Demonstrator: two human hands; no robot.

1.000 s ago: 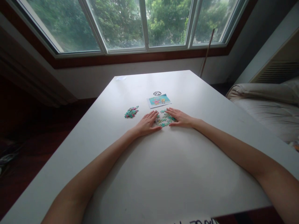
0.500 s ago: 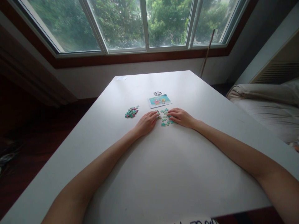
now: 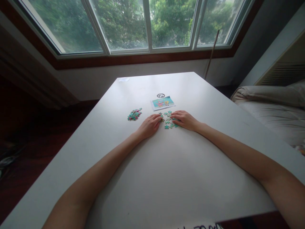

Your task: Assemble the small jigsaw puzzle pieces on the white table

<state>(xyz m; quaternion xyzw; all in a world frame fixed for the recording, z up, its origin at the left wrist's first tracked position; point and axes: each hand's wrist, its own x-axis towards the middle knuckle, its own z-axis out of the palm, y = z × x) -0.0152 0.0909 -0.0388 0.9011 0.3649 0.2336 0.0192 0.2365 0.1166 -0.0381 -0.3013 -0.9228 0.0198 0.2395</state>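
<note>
Several green puzzle pieces (image 3: 167,121) lie loosely spread on the white table between my two hands. My left hand (image 3: 150,124) rests palm down at their left side, with its fingers lying over a few pieces and partly hiding them. From the right, my right hand (image 3: 185,120) lies over other pieces, its fingers stretched out and slightly apart. A heap of green and pink puzzle pieces (image 3: 134,114) sits left of my left hand. Just beyond the spread pieces lies a picture card (image 3: 163,103) with colourful cartoon figures on a turquoise ground.
Behind the card is a small dark-rimmed round item (image 3: 160,95). A pale scrap (image 3: 124,79) lies at the far left corner of the white table (image 3: 152,178). A window, a leaning stick (image 3: 211,54) and a light sofa (image 3: 264,105) surround the table.
Both hands stay nearly where they were. The left fingers have shifted very slightly over the pieces at their tips.
</note>
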